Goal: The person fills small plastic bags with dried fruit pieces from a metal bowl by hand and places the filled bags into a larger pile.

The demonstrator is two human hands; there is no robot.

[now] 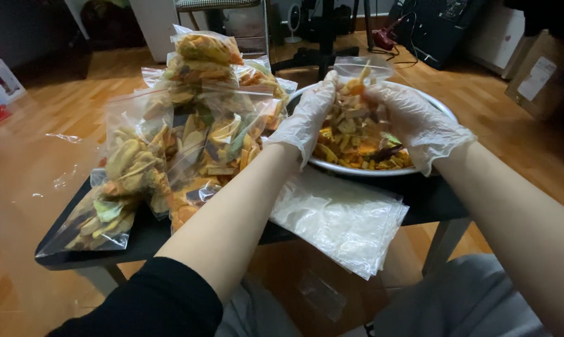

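Both gloved. Left hand (304, 118) and right hand (413, 122) raised over the metal bowl (441, 106) of mixed dried chips, holding a small clear bag (357, 100) between them. Left fingers (322, 87) closed on the bag's left edge near its mouth; right fingers (382, 93) curled shut around its right side. Bag partly filled with chips. On the dark surface (432, 196): stack of empty bags (344, 218) just below the bowl, pile of filled bags (182, 137) to the left.

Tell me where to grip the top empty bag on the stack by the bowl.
Pinch the empty bags at the fanned corner overhanging the black table edge, coming from the near right. There the layers splay apart and nothing lies beneath; both hands are occupied.
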